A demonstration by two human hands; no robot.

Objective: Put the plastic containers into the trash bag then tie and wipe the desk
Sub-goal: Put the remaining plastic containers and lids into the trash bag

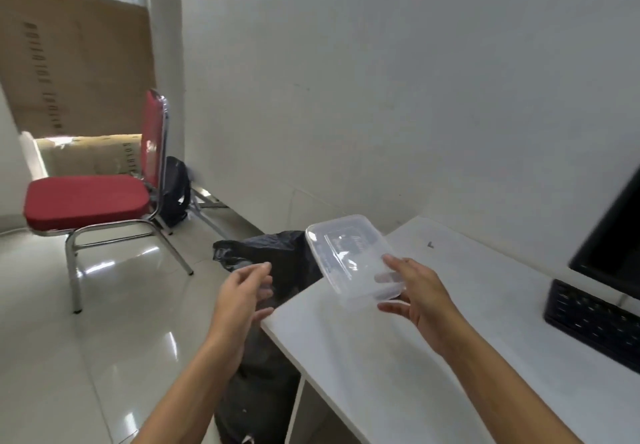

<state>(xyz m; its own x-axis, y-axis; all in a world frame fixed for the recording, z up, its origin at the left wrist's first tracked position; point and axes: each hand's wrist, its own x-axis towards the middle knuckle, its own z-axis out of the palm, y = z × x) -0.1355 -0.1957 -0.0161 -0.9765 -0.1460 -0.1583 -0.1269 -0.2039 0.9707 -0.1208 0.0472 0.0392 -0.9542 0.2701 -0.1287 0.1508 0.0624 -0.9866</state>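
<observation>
My right hand (420,296) grips a clear rectangular plastic container (349,253) by its near corner, holding it tilted above the left end of the white desk (398,357). A black trash bag (273,256) stands on the floor against the desk's left edge, its mouth just left of the container. In front of the bag's mouth hovers my left hand (242,296), fingers apart and nothing in it. The lower part of the bag is partly hidden behind my left forearm.
A black keyboard (592,322) and a dark monitor (616,235) sit at the desk's right. A red chair with chrome legs (93,201) stands on the glossy tiled floor to the left, with a dark backpack (175,194) behind it by the wall.
</observation>
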